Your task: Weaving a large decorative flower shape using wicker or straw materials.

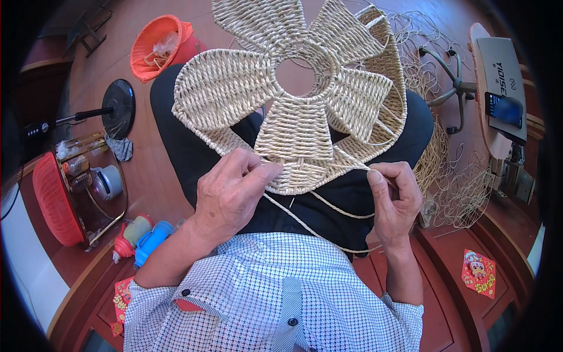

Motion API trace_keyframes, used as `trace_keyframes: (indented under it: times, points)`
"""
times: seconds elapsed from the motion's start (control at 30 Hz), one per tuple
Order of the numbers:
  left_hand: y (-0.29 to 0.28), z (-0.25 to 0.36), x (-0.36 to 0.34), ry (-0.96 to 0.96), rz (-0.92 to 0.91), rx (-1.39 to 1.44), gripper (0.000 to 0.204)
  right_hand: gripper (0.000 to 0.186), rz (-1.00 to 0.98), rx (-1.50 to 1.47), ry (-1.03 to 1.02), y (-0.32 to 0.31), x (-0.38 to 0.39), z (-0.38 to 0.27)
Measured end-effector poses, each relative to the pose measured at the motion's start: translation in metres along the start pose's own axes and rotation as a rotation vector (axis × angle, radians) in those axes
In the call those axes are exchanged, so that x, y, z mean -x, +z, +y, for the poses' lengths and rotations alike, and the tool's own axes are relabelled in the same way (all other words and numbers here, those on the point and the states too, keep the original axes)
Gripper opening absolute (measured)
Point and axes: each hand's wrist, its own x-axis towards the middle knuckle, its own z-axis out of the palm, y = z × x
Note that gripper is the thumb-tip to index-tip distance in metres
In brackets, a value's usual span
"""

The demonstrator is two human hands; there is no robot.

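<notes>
- Floor (146,138): red; bin (189,46) at 11 o'clock.
- Left hand (229,185): clamped on basket (229,82), 7 o'clock edge.
- Right hand (399,202): thumb and forefinger clamped on cord (359,166).

Straw weaving (293,135) on your lap (328,220), your left hand (231,189) at its edge, your right hand (396,202) pinching cord (356,165)

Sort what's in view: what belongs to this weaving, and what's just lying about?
Weaving: woven piece, pale cord pinched by the right hand, probably the loose floor cord.
Lying about: blue bottle, red basket, red paper decoration.
</notes>
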Motion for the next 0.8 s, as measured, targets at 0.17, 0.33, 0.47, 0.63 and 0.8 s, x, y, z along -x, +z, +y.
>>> trace_keyframes:
  times: [0.17,0.33,0.47,0.63,0.8]
  points:
    - [0.004,-0.001,0.001,-0.009,0.025,0.011,0.038,0.006,0.009,-0.006,-0.001,0.001,0.002,0.002]
    - [0.006,-0.004,0.003,0.006,0.053,0.02,0.038,0.007,-0.004,0.035,-0.023,0.0,0.004,0.0]
    - [0.007,-0.005,0.004,0.041,0.064,0.004,0.038,0.009,-0.023,0.001,0.05,0.0,0.008,0.002]
    - [0.008,-0.006,0.003,0.037,0.07,0.013,0.039,0.02,0.079,0.199,-0.155,0.006,0.002,-0.008]
    - [0.008,-0.006,0.003,0.027,0.063,0.019,0.039,0.025,-0.058,0.249,-0.169,0.008,-0.004,-0.01]
